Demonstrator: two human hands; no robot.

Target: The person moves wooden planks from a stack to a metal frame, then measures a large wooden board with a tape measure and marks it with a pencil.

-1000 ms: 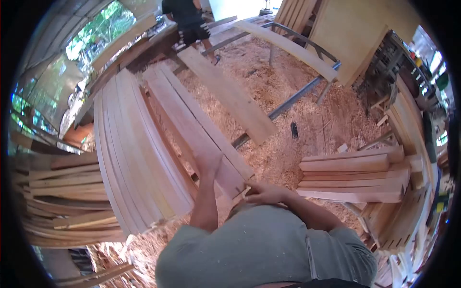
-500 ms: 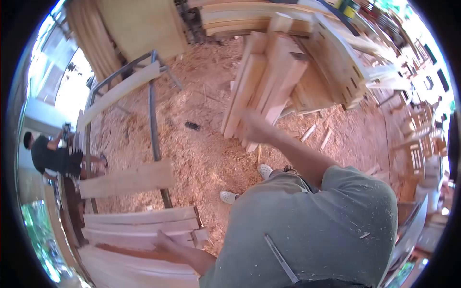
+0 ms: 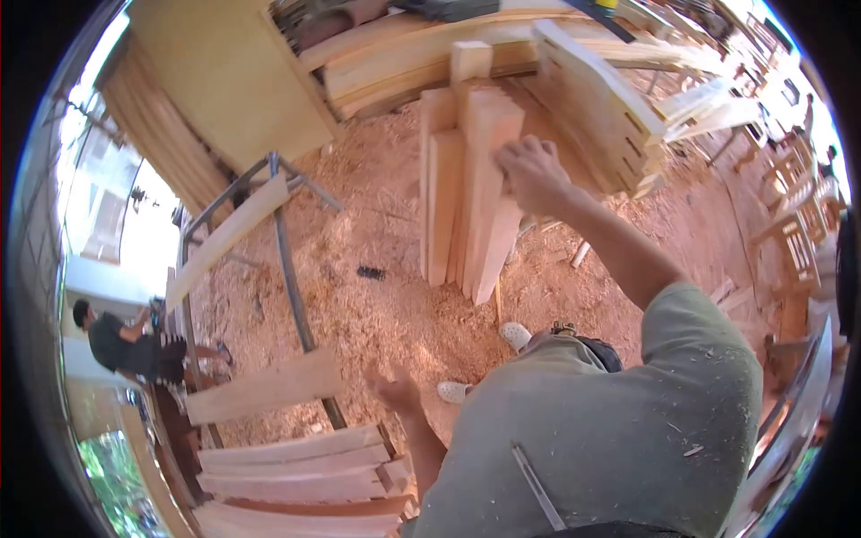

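Observation:
Several light-brown wooden boards (image 3: 444, 197) stand upright together in front of me. My right hand (image 3: 535, 175) is at the right edge of the thick nearest board (image 3: 489, 170), its fingers bent over that edge. Part of the board's edge is hidden behind the hand. Low on the left, my left hand (image 3: 395, 390) is raised with its fingers apart and nothing in it. It is close above the end of a stack of planed boards (image 3: 296, 462).
A metal frame (image 3: 291, 260) carries planks on the left. A person (image 3: 121, 345) works beyond it. Slotted timbers (image 3: 601, 90) lie right of the upright boards. Shavings cover the floor (image 3: 359, 215), with a small dark object (image 3: 369, 272) on it. Chairs (image 3: 794, 224) stand far right.
My left hand has lifted off the stacked boards and come toward the middle, fingers spreading. My right hand has moved up along the upright boards. The view has turned somewhat.

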